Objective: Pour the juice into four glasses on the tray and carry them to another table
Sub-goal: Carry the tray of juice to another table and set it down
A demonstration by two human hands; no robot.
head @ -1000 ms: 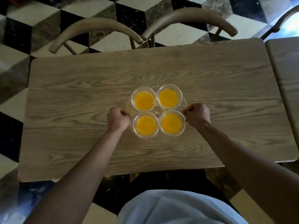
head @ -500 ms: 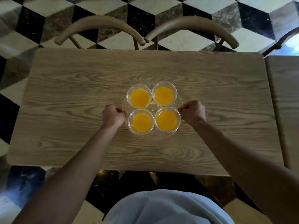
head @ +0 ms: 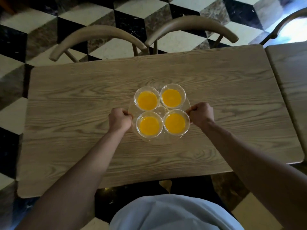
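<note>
Left hand, right hand still grip tray rim; glasses unshifted.

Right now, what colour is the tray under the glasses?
Clear, colourless glass tray with a cut starburst pattern at its centre; head view shows it best.

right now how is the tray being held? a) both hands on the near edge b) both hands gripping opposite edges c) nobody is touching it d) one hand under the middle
b: the left hand grips the clear tray at its left edge and the right hand grips its right edge, with the four juice glasses between them.
</note>
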